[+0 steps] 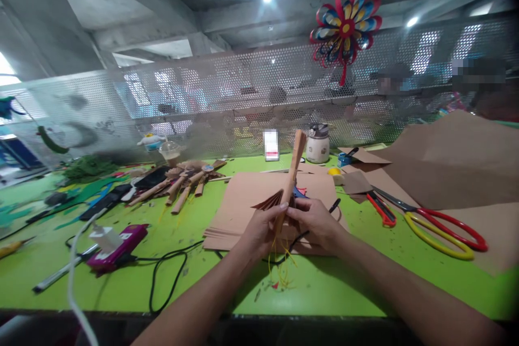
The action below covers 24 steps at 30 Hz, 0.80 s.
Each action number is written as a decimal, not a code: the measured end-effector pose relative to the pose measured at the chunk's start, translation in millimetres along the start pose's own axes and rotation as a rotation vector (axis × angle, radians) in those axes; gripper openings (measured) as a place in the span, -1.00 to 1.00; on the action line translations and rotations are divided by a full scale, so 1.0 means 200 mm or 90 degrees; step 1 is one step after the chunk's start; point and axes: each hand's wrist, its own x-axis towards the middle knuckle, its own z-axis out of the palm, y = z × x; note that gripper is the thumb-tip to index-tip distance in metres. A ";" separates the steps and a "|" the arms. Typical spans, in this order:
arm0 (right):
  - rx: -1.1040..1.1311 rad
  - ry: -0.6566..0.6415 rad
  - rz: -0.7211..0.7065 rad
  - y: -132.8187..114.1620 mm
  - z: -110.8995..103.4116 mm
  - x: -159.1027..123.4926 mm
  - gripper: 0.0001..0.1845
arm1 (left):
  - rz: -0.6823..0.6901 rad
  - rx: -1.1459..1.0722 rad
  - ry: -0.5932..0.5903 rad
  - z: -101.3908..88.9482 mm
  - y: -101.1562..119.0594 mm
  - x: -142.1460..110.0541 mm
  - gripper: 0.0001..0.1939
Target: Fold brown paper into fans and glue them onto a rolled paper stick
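A folded brown kraft paper piece [293, 165] stands upright between my two hands, narrow at the top with a pleated fan [271, 201] spreading to the left. Around its lower part, my left hand [261, 225] is closed, thumb near the middle. My right hand [315, 220] pinches it from the right side, and the fingers partly hide the join. Yellow strings [283, 262] dangle beneath the hands. Behind and below lies a stack of brown paper sheets [243, 200]. A small blue and red bit [300, 192] shows just behind the paper piece.
Scissors [446, 227] and a red utility knife [383, 210] lie to the right beside large brown paper [458, 157]. Several folded paper pieces [184, 186], a purple power strip [117, 248] and cables are left. A phone [271, 146] and bottle [318, 145] stand behind.
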 end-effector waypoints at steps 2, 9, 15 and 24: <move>0.004 -0.006 0.002 0.02 -0.01 0.00 -0.60 | 0.009 -0.006 0.001 0.00 0.00 0.00 -0.72; 0.027 0.001 0.016 0.02 0.03 -0.01 -0.58 | 0.002 -0.028 0.001 0.00 -0.01 -0.01 -0.79; -0.062 0.091 -0.085 -0.04 0.01 0.01 -0.64 | 0.024 -0.064 -0.065 -0.04 0.00 0.02 -0.79; -0.352 0.250 -0.215 -0.05 -0.03 0.01 -0.74 | 0.338 0.257 0.151 -0.07 0.05 0.04 -0.85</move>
